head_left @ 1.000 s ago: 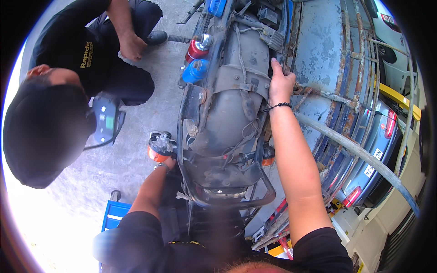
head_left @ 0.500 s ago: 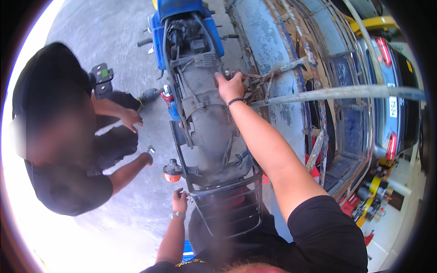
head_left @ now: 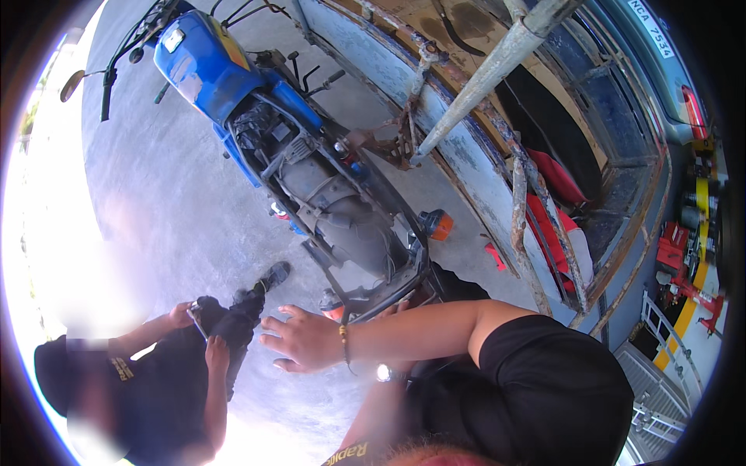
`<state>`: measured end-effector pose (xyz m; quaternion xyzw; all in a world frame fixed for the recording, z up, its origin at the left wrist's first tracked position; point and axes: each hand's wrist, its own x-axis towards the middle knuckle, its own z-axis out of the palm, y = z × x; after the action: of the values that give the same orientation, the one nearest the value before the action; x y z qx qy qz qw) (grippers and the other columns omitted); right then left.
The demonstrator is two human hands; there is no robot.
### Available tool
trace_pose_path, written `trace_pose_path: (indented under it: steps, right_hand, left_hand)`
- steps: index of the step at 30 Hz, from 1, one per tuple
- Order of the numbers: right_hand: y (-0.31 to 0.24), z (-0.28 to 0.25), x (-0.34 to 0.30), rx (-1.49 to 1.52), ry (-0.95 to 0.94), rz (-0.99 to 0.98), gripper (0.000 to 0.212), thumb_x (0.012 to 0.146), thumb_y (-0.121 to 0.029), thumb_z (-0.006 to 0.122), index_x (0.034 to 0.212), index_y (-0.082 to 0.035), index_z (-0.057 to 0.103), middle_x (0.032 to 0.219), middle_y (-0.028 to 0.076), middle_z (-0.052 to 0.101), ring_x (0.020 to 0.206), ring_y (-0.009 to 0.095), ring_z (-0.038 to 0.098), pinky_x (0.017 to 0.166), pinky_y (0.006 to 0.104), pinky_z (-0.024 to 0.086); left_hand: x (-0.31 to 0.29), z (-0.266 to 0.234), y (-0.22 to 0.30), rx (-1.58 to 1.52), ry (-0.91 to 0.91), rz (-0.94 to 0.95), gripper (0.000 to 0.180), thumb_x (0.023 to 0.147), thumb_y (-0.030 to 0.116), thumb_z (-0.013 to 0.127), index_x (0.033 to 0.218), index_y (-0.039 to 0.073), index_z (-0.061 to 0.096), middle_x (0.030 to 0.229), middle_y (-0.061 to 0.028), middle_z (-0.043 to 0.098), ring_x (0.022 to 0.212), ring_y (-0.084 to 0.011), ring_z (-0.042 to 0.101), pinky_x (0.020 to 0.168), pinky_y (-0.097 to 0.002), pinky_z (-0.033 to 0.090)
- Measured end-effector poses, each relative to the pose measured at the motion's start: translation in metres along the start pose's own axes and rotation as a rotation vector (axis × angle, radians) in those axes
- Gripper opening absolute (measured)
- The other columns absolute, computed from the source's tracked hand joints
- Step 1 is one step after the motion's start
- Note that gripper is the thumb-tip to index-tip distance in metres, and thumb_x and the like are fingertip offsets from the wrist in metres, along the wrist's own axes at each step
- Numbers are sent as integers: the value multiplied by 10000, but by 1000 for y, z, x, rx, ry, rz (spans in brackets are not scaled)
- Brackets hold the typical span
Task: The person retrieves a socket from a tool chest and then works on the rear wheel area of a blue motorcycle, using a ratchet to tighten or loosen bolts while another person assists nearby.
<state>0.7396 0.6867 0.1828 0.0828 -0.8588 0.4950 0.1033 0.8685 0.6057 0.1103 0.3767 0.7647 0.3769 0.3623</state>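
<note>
One motorcycle [head_left: 311, 179]; one right hand [head_left: 299, 339] — fingers spread, empty — near its rear rack [head_left: 381, 299]. Left hand (largely hidden): state unclear. One co-worker [head_left: 163, 380].

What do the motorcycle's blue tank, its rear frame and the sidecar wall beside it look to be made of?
Tank: likely painted metal, glossy blue with bright highlights, though it could be plastic.
Rear frame: thin dark tube, probably steel, dull and grimy.
Sidecar wall: sheet metal by the look, pale blue paint worn and flaking, brown rust along its rim.
</note>
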Motion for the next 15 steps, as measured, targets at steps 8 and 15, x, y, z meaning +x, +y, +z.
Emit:
trace_pose_path:
  steps: [8, 15]
  right_hand:
    - [30, 40, -4, -90, -453, 60, 385, 942, -321, 678, 1184, -22, 658, 1113, 157, 632, 898, 245, 715, 936, 482, 483]
    - [28, 48, -7, -128, -439, 20, 332, 953, -307, 661, 1137, -31, 667, 1103, 148, 659, 923, 233, 696, 885, 454, 496]
  left_hand:
    - [-22, 17, -17, 244, -75, -150, 672, 858, 477, 732, 1398, 92, 624, 1373, -165, 652, 1243, -355, 617, 1041, -514, 483]
    - [-24, 10, -19, 449, -1, -157, 680, 910, 538, 677, 1428, 105, 601, 1422, -145, 636, 1293, -336, 598, 1060, -501, 478]
